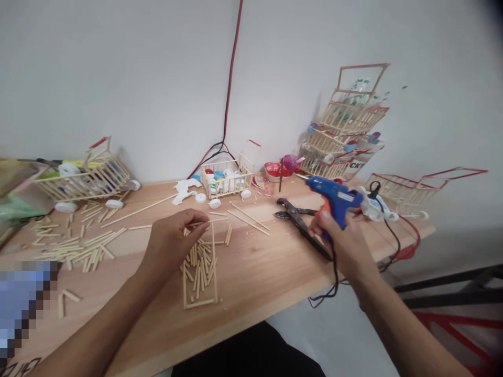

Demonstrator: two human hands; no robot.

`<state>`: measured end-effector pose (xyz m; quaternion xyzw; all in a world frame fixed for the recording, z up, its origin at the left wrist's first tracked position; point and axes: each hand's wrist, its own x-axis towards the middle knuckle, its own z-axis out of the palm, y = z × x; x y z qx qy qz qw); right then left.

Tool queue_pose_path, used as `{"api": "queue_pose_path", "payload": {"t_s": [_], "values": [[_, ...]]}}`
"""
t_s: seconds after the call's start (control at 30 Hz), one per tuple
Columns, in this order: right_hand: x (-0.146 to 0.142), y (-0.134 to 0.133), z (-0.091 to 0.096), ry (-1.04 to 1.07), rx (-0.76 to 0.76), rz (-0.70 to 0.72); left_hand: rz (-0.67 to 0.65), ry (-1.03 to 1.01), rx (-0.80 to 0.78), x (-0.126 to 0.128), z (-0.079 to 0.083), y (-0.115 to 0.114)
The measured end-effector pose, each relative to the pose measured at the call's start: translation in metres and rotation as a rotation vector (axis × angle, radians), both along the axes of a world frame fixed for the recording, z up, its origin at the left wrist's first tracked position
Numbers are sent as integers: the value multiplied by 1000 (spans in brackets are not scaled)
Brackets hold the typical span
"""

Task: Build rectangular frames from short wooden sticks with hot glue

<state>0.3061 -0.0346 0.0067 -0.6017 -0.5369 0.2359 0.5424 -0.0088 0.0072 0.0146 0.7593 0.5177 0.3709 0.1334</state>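
Note:
My left hand (175,235) pinches a thin wooden stick (210,221) above a flat frame of sticks (199,272) that lies on the wooden table (251,277). Short loose sticks lie inside that frame. My right hand (338,238) grips a blue hot glue gun (334,196), its nozzle pointing left and up, its black cord hanging over the table's front edge.
Black pliers (301,222) lie beside my right hand. Small stick-built carts stand at the back: one at left (84,178), one in the middle holding bottle caps (226,178), a stack at right (346,131). Cut sticks (82,248) are scattered at left. Red and black wires (230,89) run up the wall.

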Motion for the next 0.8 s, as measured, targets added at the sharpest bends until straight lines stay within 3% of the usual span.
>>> {"api": "queue_pose_path", "payload": {"t_s": [0.17, 0.33, 0.43, 0.53, 0.8], "values": [[-58, 7, -8, 111, -27, 117, 17, -7, -13, -3, 0, 1], [-97, 18, -3, 408, -79, 503, 41, -7, -43, -7, 0, 4], [-100, 25, 3, 342, -160, 694, 54, -18, -62, -9, 0, 5], [-96, 30, 3, 275, -199, 727, 73, -39, -72, -11, -1, 7], [-84, 30, -5, 315, -243, 656, 109, -93, -115, -12, 0, 7]]}}
